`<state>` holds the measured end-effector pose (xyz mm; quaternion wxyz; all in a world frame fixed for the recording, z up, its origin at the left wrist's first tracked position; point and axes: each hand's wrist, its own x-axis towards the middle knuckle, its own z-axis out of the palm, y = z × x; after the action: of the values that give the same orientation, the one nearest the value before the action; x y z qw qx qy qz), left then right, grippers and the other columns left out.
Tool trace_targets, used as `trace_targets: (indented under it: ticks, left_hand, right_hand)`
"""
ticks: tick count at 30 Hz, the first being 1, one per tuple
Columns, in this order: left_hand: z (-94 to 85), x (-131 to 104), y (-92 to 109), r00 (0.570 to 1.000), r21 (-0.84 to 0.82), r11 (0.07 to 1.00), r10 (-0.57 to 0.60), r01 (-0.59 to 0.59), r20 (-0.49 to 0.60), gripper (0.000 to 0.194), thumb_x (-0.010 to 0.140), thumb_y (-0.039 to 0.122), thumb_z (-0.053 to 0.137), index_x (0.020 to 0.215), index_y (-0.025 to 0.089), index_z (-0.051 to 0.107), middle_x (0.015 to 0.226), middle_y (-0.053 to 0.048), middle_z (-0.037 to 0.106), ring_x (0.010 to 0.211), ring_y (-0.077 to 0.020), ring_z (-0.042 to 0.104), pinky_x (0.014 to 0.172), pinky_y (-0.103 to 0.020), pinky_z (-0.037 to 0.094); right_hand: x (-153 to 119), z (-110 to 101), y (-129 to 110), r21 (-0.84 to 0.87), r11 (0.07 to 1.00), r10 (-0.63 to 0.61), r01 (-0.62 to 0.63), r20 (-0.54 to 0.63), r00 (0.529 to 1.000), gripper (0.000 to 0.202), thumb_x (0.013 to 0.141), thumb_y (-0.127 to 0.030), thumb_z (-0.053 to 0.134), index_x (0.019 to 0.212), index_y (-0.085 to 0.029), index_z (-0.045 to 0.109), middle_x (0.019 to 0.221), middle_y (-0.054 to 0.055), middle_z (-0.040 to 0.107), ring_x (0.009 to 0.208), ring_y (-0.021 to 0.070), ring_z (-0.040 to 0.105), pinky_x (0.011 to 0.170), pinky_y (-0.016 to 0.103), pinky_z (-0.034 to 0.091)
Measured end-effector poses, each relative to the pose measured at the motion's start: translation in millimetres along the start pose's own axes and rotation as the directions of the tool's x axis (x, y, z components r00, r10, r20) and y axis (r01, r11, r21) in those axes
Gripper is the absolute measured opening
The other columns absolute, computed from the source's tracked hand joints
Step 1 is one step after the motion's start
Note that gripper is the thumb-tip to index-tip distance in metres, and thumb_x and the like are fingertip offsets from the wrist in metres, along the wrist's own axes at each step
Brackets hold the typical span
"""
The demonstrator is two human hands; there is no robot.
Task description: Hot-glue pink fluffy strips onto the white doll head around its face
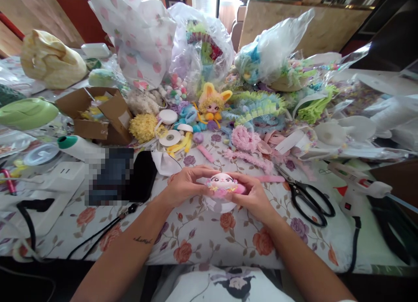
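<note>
Both hands are closed around a small doll head (221, 181) with a painted face, pink parts at its side and pastel floral trim below the face. My left hand (188, 183) grips it from the left, fingers along its top edge. From the right, my right hand (253, 193) holds it with the thumb near the trim. Just beneath is a white round item (218, 205), perhaps a ribbon spool, partly hidden by the hands and the doll head. Black-handled scissors (308, 201) lie to the right of my right hand, beside a pink stick (271, 179).
A white glue gun (354, 186) stands at the right with its cord. On the left lie a dark phone (140, 175) and a power strip (60, 184). Farther back are a cardboard box (98, 114), a yellow bunny-eared doll (213, 106), pink fluffy yarn (244, 138), ribbon spools and plastic bags.
</note>
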<state>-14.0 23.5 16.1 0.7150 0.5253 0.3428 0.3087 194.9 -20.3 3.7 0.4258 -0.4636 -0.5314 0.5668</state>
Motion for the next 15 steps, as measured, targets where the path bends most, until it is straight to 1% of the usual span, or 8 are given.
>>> trace_targets:
  ticks: [3, 5, 8, 11, 15]
  left_hand:
    - [-3.9, 0.4, -1.6, 1.0, -0.024, 0.999, -0.028, 0.029, 0.012, 0.042, 0.064, 0.022, 0.081, 0.105, 0.018, 0.073, 0.116, -0.01, 0.065, 0.099, -0.0242, 0.061, 0.077, -0.027, 0.05]
    - [-8.7, -0.2, -1.8, 0.998, -0.038, 0.998, -0.051, 0.053, 0.044, 0.042, 0.066, 0.023, 0.08, 0.107, 0.018, 0.073, 0.118, -0.01, 0.065, 0.099, -0.0241, 0.061, 0.079, -0.028, 0.049]
    - [-14.5, -1.9, -0.7, 0.994, -0.044, 0.997, -0.054, 0.059, 0.094, 0.041, 0.069, 0.024, 0.078, 0.11, 0.018, 0.071, 0.118, -0.011, 0.065, 0.101, -0.0244, 0.061, 0.082, -0.029, 0.049]
    - [-15.6, -2.7, -0.1, 0.994, -0.045, 0.997, -0.054, 0.059, 0.096, 0.039, 0.07, 0.024, 0.078, 0.108, 0.017, 0.072, 0.117, -0.011, 0.065, 0.101, -0.0251, 0.061, 0.081, -0.03, 0.048]
    - [-13.8, -1.1, -3.4, 0.994, -0.091, 0.994, -0.058, 0.066, 0.091, 0.04, 0.066, 0.024, 0.08, 0.105, 0.017, 0.074, 0.113, -0.011, 0.066, 0.1, -0.0249, 0.06, 0.082, -0.03, 0.048]
  right_hand:
    - [0.0, -0.4, -0.2, 0.019, 1.0, 0.018, -0.018, 0.013, 1.0, 0.039, 0.07, -0.023, 0.076, 0.108, -0.025, 0.07, 0.103, 0.002, 0.072, 0.094, 0.0222, 0.065, 0.079, 0.031, 0.052]
    - [-0.1, -0.3, 0.0, 0.042, 0.999, 0.023, -0.023, 0.018, 1.0, 0.039, 0.07, -0.022, 0.075, 0.109, -0.025, 0.07, 0.103, 0.002, 0.072, 0.095, 0.0219, 0.065, 0.08, 0.03, 0.052]
    - [-0.2, -0.7, 0.6, 0.101, 0.995, 0.023, -0.027, 0.037, 0.999, 0.04, 0.071, -0.025, 0.076, 0.11, -0.025, 0.07, 0.106, 0.003, 0.071, 0.095, 0.0215, 0.065, 0.078, 0.029, 0.051]
    - [-0.5, -1.6, -0.1, 0.157, 0.986, 0.04, -0.052, 0.077, 0.996, 0.041, 0.072, -0.027, 0.076, 0.112, -0.025, 0.07, 0.108, 0.003, 0.071, 0.094, 0.0204, 0.064, 0.076, 0.027, 0.051]
    - [-0.8, -1.8, -2.3, 0.153, 0.986, 0.048, -0.066, 0.118, 0.992, 0.039, 0.072, -0.025, 0.075, 0.111, -0.024, 0.071, 0.103, 0.002, 0.073, 0.088, 0.0181, 0.064, 0.071, 0.023, 0.049]
